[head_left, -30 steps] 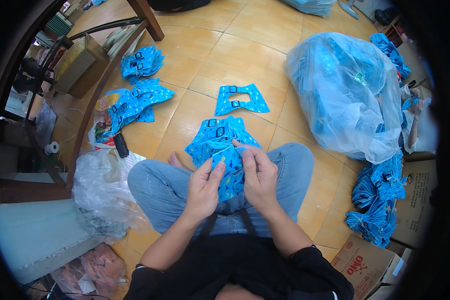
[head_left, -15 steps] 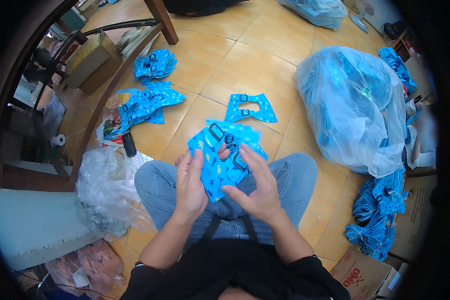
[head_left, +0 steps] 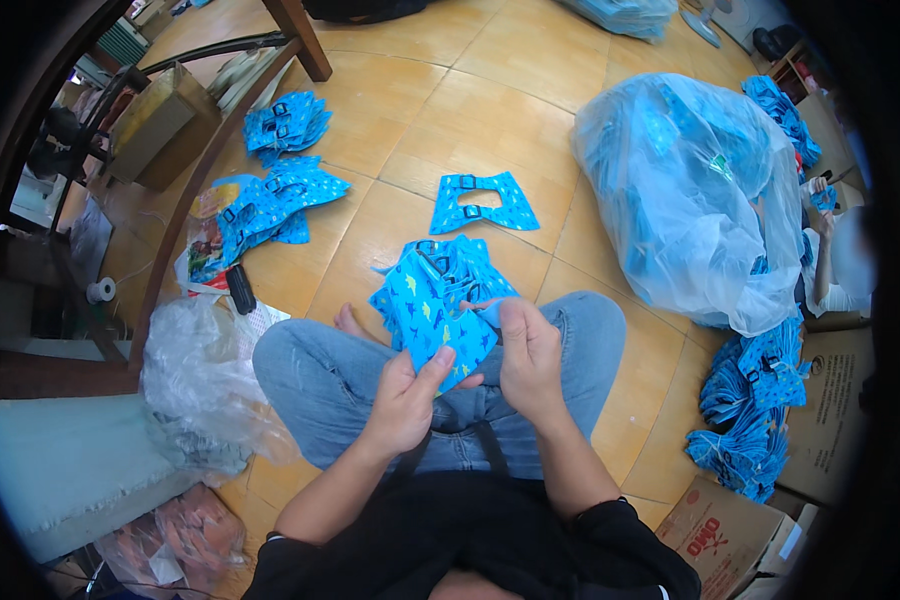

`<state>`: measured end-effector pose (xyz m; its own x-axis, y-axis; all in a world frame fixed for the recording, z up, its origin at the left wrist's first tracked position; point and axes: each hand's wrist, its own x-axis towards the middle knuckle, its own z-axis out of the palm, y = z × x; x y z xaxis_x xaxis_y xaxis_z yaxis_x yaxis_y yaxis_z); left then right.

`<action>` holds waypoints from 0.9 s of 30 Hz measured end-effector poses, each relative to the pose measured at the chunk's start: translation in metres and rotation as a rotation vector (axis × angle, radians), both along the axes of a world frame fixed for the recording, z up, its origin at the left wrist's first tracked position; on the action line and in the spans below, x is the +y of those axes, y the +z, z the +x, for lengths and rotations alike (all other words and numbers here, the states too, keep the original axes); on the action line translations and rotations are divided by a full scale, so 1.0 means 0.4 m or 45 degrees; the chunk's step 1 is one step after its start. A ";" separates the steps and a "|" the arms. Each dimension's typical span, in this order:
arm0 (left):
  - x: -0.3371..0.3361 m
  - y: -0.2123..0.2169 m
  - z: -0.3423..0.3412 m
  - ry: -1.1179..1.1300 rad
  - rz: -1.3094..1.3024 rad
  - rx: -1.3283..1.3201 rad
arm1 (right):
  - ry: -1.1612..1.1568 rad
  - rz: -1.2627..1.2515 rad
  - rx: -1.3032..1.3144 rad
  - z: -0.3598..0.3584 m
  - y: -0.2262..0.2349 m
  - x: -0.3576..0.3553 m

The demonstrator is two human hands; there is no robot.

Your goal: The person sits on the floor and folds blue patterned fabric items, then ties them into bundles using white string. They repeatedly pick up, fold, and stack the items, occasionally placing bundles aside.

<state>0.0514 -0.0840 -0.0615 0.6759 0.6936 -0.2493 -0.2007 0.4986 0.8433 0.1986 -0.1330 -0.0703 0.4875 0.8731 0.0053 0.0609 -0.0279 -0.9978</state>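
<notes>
My left hand [head_left: 402, 408] pinches the lower corner of a blue dinosaur-print fabric piece [head_left: 423, 312], thumb on top. My right hand [head_left: 530, 358] is closed on the same piece's right side, and its thumb hides the spot it grips. Just beyond them, in front of my crossed legs, is a pile of similar blue pieces [head_left: 482, 263] with black buckles, partly covered by the held one. Farther off, a single blue piece [head_left: 511, 203] lies flat, with two black buckles and an opening in its middle.
Left on the floor are two stacks of blue pieces [head_left: 295, 195], a black object [head_left: 240, 290] and crumpled clear plastic [head_left: 200, 370]. A large filled plastic bag [head_left: 690, 200] stands to the right, near more blue bundles [head_left: 740, 440], a cardboard box [head_left: 715, 540] and another person's arm [head_left: 825, 255].
The held piece has been turned and lowered toward my lap. My right hand, spread before, now closes on its side. The pile beyond it shows more fully.
</notes>
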 end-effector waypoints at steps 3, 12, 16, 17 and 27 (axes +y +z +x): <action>-0.002 0.006 0.001 -0.038 -0.017 -0.043 | -0.033 0.044 0.206 -0.004 -0.009 0.000; 0.065 0.032 -0.059 -0.082 -0.106 -0.105 | -0.207 0.171 -0.262 0.074 -0.028 0.013; 0.117 0.030 -0.094 -0.110 -0.034 0.001 | -0.002 -0.051 0.141 0.099 -0.043 0.005; 0.128 0.027 -0.100 -0.046 0.024 0.063 | 0.068 -0.116 0.353 0.102 -0.045 0.001; 0.166 -0.014 -0.109 0.266 0.220 0.364 | -0.205 0.224 0.303 0.094 -0.046 0.000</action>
<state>0.0077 -0.0176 -0.0670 0.4360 0.8570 -0.2745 -0.0276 0.3176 0.9478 0.2360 -0.1332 -0.0887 0.6248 0.7806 0.0185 -0.1655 0.1555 -0.9739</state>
